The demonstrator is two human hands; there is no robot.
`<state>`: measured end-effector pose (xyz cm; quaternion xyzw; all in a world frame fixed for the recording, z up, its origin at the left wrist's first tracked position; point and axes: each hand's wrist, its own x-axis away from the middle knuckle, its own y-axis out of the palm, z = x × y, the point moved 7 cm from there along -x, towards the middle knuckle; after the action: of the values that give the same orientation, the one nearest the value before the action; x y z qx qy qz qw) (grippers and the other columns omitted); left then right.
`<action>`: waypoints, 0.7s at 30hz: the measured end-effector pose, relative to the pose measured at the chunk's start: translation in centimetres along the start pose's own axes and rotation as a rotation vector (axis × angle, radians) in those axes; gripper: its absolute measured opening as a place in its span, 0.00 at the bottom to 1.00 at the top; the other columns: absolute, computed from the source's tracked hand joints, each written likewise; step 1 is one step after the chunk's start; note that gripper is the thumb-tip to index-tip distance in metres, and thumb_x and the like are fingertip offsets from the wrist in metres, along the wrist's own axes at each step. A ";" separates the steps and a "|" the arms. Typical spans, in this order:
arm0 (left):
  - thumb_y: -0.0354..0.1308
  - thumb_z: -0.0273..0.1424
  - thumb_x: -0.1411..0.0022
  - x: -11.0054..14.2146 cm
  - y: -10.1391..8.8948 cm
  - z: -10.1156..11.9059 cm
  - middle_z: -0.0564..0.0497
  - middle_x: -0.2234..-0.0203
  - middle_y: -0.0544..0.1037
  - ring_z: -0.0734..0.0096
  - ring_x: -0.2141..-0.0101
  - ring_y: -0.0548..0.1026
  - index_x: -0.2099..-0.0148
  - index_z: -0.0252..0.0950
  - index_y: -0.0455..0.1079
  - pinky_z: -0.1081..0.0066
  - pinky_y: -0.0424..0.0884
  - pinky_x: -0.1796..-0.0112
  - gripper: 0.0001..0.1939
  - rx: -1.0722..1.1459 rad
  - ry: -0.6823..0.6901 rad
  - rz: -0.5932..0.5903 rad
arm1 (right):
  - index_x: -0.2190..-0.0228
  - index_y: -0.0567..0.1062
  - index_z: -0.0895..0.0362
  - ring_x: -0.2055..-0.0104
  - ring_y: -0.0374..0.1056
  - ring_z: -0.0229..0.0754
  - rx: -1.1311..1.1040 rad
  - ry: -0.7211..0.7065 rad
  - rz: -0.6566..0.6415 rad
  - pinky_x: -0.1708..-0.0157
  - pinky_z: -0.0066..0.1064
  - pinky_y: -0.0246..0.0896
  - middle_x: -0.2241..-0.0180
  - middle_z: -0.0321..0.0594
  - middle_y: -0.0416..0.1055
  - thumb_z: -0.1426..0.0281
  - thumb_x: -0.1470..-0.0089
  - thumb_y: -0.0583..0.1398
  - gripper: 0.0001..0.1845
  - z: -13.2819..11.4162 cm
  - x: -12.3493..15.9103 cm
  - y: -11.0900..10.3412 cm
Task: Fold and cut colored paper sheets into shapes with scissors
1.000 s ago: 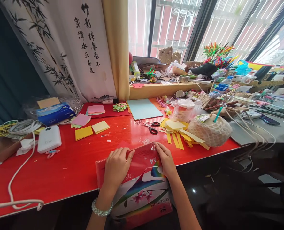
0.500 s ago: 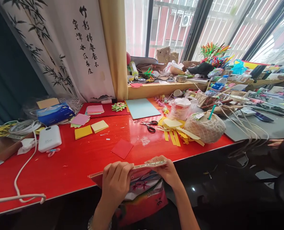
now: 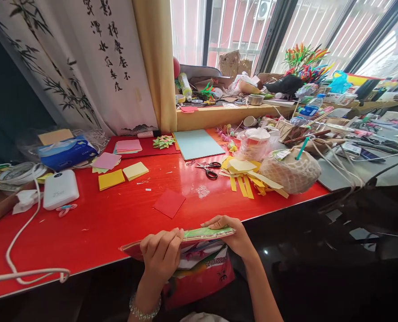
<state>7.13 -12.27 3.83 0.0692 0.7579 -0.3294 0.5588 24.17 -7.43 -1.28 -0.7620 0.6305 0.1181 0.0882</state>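
Both my hands hold a pack of coloured paper [image 3: 202,268] in a red printed plastic wrapper, upright against the near edge of the red table [image 3: 111,232]. My left hand [image 3: 160,256] is closed on the pack's top edge at the left. At the right end, my right hand [image 3: 232,235] grips the same edge, fingers curled over it. A loose red paper square [image 3: 169,203] lies flat on the table just beyond the pack.
Scissors [image 3: 208,169], yellow paper strips [image 3: 249,181], a netted coconut with a straw [image 3: 290,171] and a blue sheet [image 3: 196,144] lie farther back. At left sit coloured paper stacks [image 3: 121,173], a white power bank [image 3: 60,189], a white cable [image 3: 20,241] and a tissue pack [image 3: 66,153].
The pack went from lying flat on the table to standing on edge at the table's rim, uncovering the red square. Between the last two frames the hands barely moved.
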 end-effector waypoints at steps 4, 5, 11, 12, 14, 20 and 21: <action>0.54 0.19 0.45 0.0 0.5 -0.5 0.53 0.76 0.77 0.70 0.73 0.73 0.63 0.38 0.66 0.66 0.60 0.66 0.10 0.029 -0.022 -0.027 | 0.73 0.74 0.54 0.61 0.72 0.47 0.023 -0.012 -0.015 0.62 0.37 0.66 0.65 0.42 0.76 0.68 0.50 0.61 0.03 0.0 0.1 0.1; 0.54 0.19 0.45 -0.1 0.8 -0.7 0.52 0.75 0.77 0.70 0.71 0.74 0.63 0.37 0.65 0.66 0.60 0.65 0.09 0.053 -0.038 -0.058 | 0.72 0.74 0.54 0.61 0.72 0.46 0.033 -0.009 -0.012 0.62 0.37 0.66 0.65 0.42 0.76 0.69 0.50 0.61 0.02 0.1 0.1 0.1; 0.52 0.25 0.42 -0.2 2.0 -1.2 0.50 0.71 0.78 0.69 0.70 0.74 0.59 0.36 0.63 0.66 0.60 0.63 0.07 0.086 -0.101 -0.214 | 0.69 0.73 0.54 0.65 0.70 0.43 0.109 0.072 0.039 0.67 0.33 0.65 0.68 0.39 0.75 0.68 0.50 0.60 0.04 0.8 0.2 0.0; 0.52 0.27 0.42 -0.2 2.1 -1.2 0.49 0.71 0.77 0.69 0.71 0.73 0.59 0.36 0.64 0.66 0.60 0.63 0.07 0.077 -0.105 -0.226 | 0.69 0.73 0.55 0.67 0.70 0.42 0.102 0.087 0.036 0.68 0.32 0.64 0.69 0.38 0.74 0.67 0.50 0.60 0.04 0.8 0.2 0.1; 0.53 0.32 0.41 -0.3 2.4 -1.3 0.49 0.74 0.76 0.68 0.73 0.71 0.61 0.35 0.65 0.66 0.60 0.66 0.07 0.055 -0.132 -0.254 | 0.71 0.72 0.55 0.70 0.68 0.39 0.099 0.107 0.038 0.71 0.29 0.62 0.72 0.36 0.73 0.66 0.50 0.60 0.05 0.9 0.2 0.2; 0.49 0.24 0.40 -2.9 0.9 -1.8 0.58 0.91 0.55 0.77 0.87 0.52 0.84 0.37 0.51 0.69 0.49 0.79 0.21 0.100 -0.329 -0.046 | 0.77 0.74 0.56 0.75 0.64 0.39 -0.019 0.082 0.061 0.73 0.29 0.60 0.78 0.36 0.68 0.57 0.59 0.64 0.14 1.2 0.4 -1.1; 0.49 0.23 0.40 -3.8 0.4 -1.8 0.58 0.91 0.54 0.78 0.87 0.50 0.84 0.37 0.49 0.70 0.49 0.79 0.22 0.144 -0.350 -0.015 | 0.79 0.74 0.56 0.76 0.64 0.39 -0.100 0.082 0.109 0.74 0.31 0.60 0.80 0.36 0.68 0.52 0.60 0.63 0.19 1.4 0.4 -1.8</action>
<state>7.25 -9.99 7.31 0.0452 0.6241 -0.3940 0.6732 25.91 -7.09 -2.77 -0.7343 0.6674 0.1230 0.0176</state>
